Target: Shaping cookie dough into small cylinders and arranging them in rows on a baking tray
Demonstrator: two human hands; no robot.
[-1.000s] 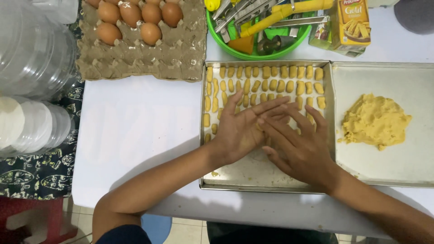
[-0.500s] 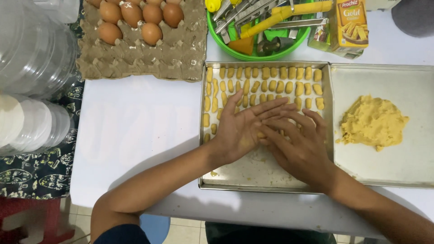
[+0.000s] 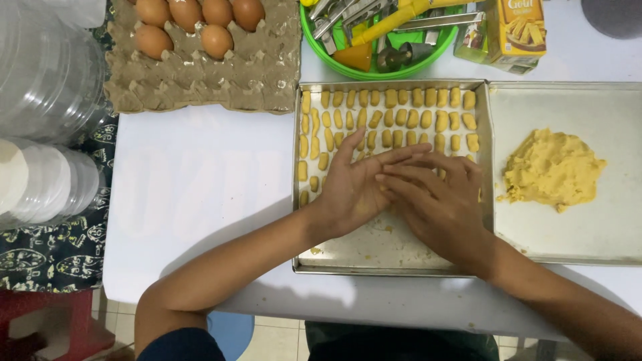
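Both hands flat, fingers extended: right hand (image 3: 438, 204) over left hand (image 3: 354, 187) palm, above baking tray (image 3: 374, 257); dough hidden between.

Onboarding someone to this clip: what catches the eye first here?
The two hands, left hand palm up with the right hand laid across it, pressed together over the metal baking tray at centre. Behind them, rows of small yellow dough pieces fill the tray's far half. A lump of yellow dough sits in the second tray to the right, and brown eggs in a cardboard carton at top left.
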